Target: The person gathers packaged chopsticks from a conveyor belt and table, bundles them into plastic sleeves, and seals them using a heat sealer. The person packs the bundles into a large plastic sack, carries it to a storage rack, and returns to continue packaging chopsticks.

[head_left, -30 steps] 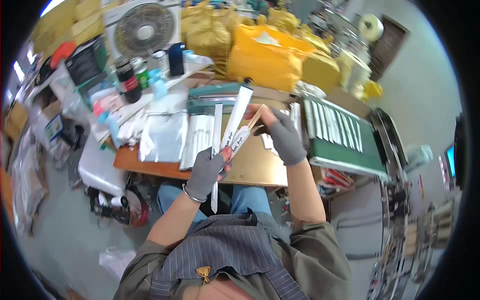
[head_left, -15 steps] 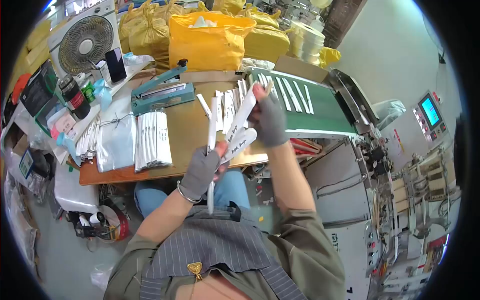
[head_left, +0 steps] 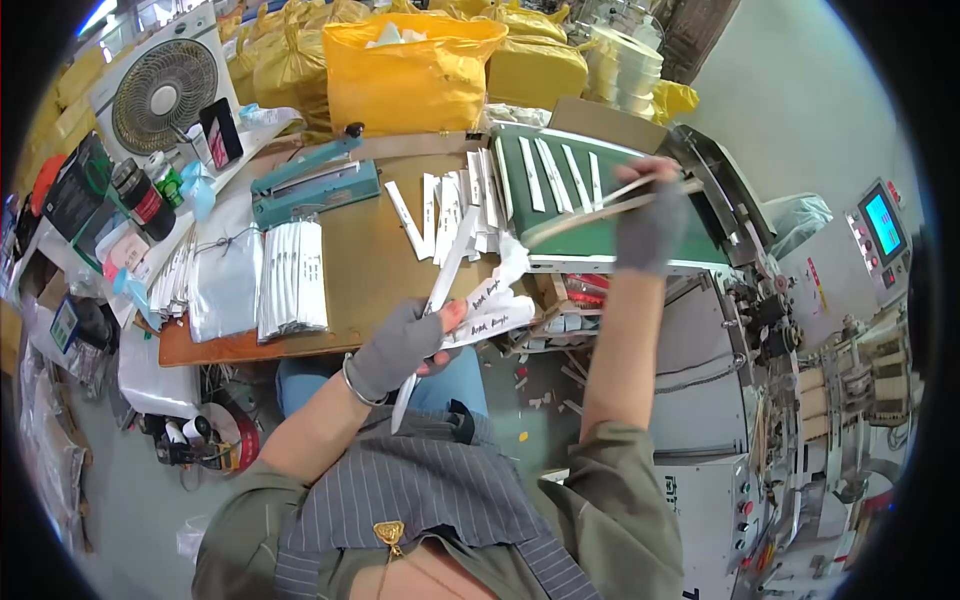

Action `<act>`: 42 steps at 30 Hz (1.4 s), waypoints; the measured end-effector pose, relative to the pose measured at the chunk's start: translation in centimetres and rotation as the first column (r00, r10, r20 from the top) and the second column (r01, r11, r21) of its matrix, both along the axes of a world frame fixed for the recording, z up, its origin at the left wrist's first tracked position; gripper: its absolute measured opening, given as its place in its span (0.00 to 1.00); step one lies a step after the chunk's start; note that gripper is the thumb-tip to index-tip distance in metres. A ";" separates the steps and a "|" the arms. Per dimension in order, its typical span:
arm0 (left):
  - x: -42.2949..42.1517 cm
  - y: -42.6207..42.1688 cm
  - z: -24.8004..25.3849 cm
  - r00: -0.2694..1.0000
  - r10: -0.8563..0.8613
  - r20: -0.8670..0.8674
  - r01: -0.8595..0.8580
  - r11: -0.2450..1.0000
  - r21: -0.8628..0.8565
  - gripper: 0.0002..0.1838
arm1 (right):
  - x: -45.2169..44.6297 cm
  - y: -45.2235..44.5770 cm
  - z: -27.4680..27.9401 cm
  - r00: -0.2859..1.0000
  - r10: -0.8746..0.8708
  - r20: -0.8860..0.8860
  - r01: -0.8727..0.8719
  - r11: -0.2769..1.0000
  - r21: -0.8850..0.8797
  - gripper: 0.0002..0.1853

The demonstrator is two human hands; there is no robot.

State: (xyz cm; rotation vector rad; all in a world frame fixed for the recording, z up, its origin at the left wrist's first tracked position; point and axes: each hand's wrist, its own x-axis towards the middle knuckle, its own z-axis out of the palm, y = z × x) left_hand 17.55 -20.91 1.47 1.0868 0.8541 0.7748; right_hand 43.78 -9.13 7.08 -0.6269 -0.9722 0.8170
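Note:
My left hand, in a grey fingerless glove, is closed around several narrow white paper sleeves with dark script lettering. A longer white strip passes through the same grip, slanting up and right. One sleeve's upper end is crumpled and looks torn. My gloved right hand, blurred by motion, is over the green conveyor belt. It grips long thin tan sticks that look like wooden chopsticks; their lower end lies close to the crumpled sleeve. Whether they still touch it I cannot tell.
White wrapped strips lie on the belt and on the brown table. A teal sealer, stacked sleeves and clear plastic bags sit leftward. Behind is a yellow bag. A control panel stands at right.
My right hand has moved right, away from my left hand, drawing the tan sticks out from the sleeve's upper end. That end is now crumpled. My left hand keeps its hold.

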 end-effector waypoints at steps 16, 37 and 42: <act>-0.2 1.4 -3.7 0.944 0.028 -0.328 0.161 0.830 0.534 0.12 | -3.2 -3.8 -4.5 0.569 0.818 -0.082 -0.727 0.453 -0.516 0.13; 0.5 -0.1 -2.3 0.971 0.083 -0.225 -0.008 0.949 0.315 0.15 | -2.9 -7.9 -3.9 0.393 -0.273 0.878 -0.170 0.917 0.361 0.05; 1.7 0.3 -2.5 0.980 -0.002 -0.200 0.031 0.989 0.142 0.17 | -1.8 -8.4 -2.6 0.970 0.202 0.135 -0.146 0.929 -0.340 0.09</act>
